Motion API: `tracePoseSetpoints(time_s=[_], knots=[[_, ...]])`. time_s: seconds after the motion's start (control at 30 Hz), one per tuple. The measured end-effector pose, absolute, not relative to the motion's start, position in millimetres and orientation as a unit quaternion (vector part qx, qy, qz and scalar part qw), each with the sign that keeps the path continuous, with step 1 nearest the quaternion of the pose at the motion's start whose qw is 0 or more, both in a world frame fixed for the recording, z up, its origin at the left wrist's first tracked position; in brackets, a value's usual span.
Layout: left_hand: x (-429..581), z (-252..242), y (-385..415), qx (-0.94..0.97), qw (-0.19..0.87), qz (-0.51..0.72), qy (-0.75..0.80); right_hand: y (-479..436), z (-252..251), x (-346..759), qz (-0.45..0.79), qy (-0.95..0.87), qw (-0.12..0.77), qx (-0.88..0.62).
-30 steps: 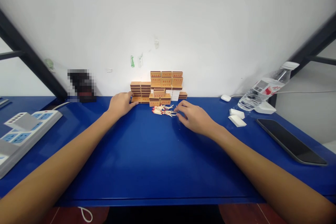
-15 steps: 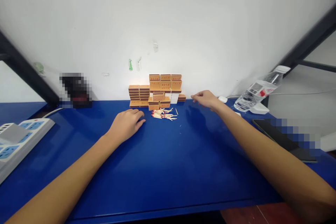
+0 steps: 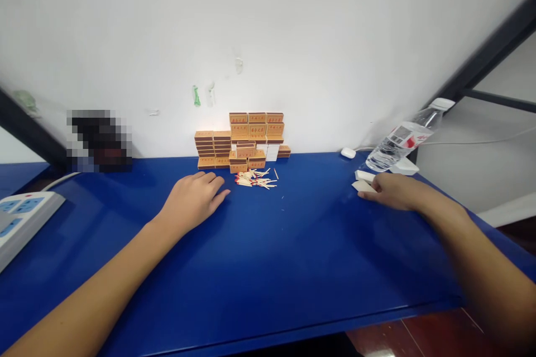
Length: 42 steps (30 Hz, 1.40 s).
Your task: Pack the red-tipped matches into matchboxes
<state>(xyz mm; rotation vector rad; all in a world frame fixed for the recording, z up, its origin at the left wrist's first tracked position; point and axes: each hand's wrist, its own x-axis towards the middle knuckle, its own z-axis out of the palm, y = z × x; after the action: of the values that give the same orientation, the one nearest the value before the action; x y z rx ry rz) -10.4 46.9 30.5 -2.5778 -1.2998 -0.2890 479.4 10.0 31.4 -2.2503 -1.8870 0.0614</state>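
Note:
My right hand (image 3: 393,189) is at the right side of the table, its thumb and fingers closed on a small white box (image 3: 362,186). Just behind that lies another small white box (image 3: 365,176), partly covered by the fingers. My left hand (image 3: 193,198) rests on the blue table with its thumb apart from the fingers and nothing in it. Ahead of it stands a stepped stack of orange matchboxes (image 3: 257,129) against the wall, with several white blocks (image 3: 272,152) low on its right. A loose pile of red-tipped matches (image 3: 253,178) lies in front.
A tilted clear water bottle (image 3: 402,142) leans near the right frame post, beside a white device (image 3: 404,167). A white rounded case (image 3: 348,153) sits by the wall. On the left are a power strip (image 3: 31,215) and a blurred dark object (image 3: 98,139). The blue table (image 3: 268,268) spans between.
My right hand has moved right and nearer, from beside the matchbox stack to the small white boxes, and has closed on one. The left hand stays on the table. The view has shifted right.

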Motion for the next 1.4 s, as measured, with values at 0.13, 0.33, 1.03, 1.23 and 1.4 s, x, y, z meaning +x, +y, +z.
tracePoseSetpoints(time_s=[0.13,0.33,1.03,1.23,1.4], knots=[[-6,30,42,-0.895,0.116,-0.114,-0.416,3,41,414,0.089,-0.694,0.018,-0.714],[3,21,31,-0.932,0.040,-0.191,-0.307,6,46,281,0.181,-0.874,0.114,-0.436],[9,0,37,-0.913,-0.064,-0.229,-0.330,69,10,275,0.096,-0.864,0.119,-0.479],[14,-3,35,-0.911,-0.052,-0.238,-0.332,58,6,288,0.026,-0.875,0.114,-0.470],[15,-3,33,-0.906,-0.052,-0.236,-0.346,46,19,288,0.019,-0.888,0.130,-0.440]])
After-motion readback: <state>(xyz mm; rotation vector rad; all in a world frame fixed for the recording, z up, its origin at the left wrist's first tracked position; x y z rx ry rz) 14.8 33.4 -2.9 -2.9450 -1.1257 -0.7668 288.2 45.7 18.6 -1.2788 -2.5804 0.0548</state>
